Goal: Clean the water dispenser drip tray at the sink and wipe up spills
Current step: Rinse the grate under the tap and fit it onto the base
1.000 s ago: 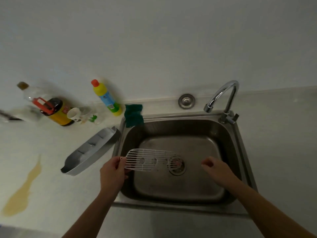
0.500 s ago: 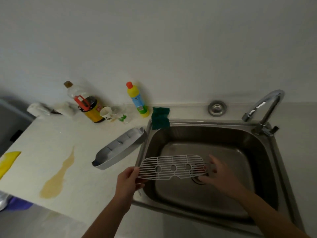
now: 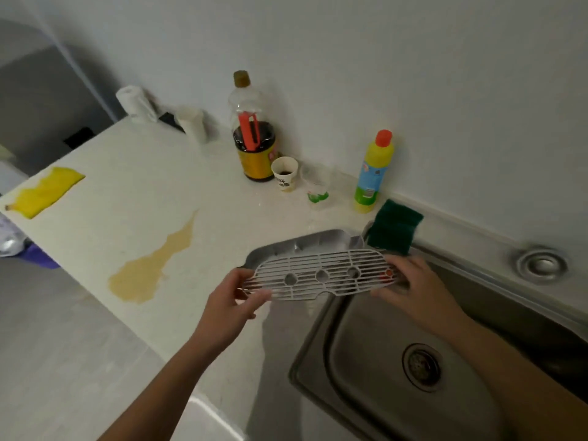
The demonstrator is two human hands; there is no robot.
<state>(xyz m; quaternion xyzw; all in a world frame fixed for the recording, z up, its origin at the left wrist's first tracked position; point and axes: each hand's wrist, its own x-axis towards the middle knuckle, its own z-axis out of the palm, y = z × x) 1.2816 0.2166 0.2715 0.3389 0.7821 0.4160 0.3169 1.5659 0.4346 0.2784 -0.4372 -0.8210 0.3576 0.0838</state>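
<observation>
Both hands hold the white slotted drip tray grate [image 3: 321,275] level, just above the grey drip tray base [image 3: 286,246] that lies on the counter beside the sink. My left hand [image 3: 232,300] pinches the grate's left end. My right hand [image 3: 413,288] grips its right end, near a small red mark. The grate covers most of the base. A brownish spill [image 3: 152,265] spreads across the pale counter to the left. A green sponge [image 3: 394,230] rests on the sink's back left corner.
The steel sink [image 3: 381,377] with its drain is at lower right. Along the wall stand a dark sauce bottle [image 3: 254,144], a paper cup [image 3: 284,176], a clear cup [image 3: 316,189] and a yellow detergent bottle [image 3: 372,173]. A yellow cloth [image 3: 44,192] lies at far left, paper rolls [image 3: 136,103] behind.
The grate has moved left from over the sink basin to above the tray base on the counter. My right hand came in and took hold of its right end. The view swung left.
</observation>
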